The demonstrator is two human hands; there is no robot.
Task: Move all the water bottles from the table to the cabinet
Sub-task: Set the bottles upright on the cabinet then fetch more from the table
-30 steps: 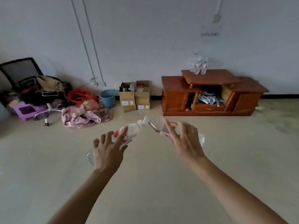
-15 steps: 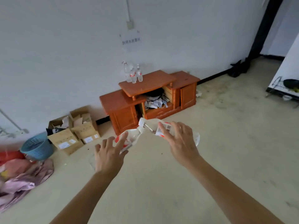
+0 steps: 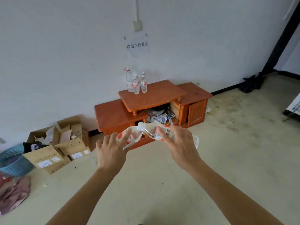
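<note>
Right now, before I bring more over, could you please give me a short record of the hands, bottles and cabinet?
left hand: grips left bottle, tilted
right hand: grips right bottle, tilted, its top toward the left bottle
cabinet: orange-brown wood, against the wall, ahead of both hands
bottles on cabinet: three, upright, back left of the raised top
middle compartment: open, cluttered
wall sign: paper sheet above the cabinet
floor, left: cardboard boxes, blue basket

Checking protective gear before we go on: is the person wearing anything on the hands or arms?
No. Left hand and right hand are ungloved; both forearms are bare to the frame edge, no sleeve, watch or wristband in view.
</note>
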